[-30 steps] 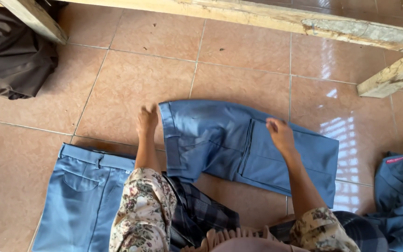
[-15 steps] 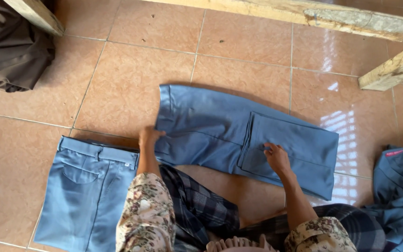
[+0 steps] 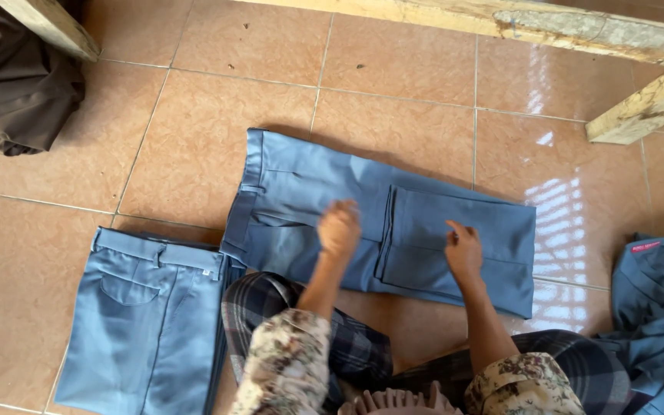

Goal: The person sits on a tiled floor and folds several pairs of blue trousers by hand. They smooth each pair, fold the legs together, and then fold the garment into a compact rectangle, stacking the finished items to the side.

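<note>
The floor [image 3: 194, 138] is shiny orange tile, with wooden beams [image 3: 547, 27] along the top of the frame. Folded blue trousers [image 3: 309, 192] lie in the middle. The left hand [image 3: 339, 228] has slid right onto them, fingers curled loosely. The right hand [image 3: 463, 250] presses flat, fingers open.
</note>
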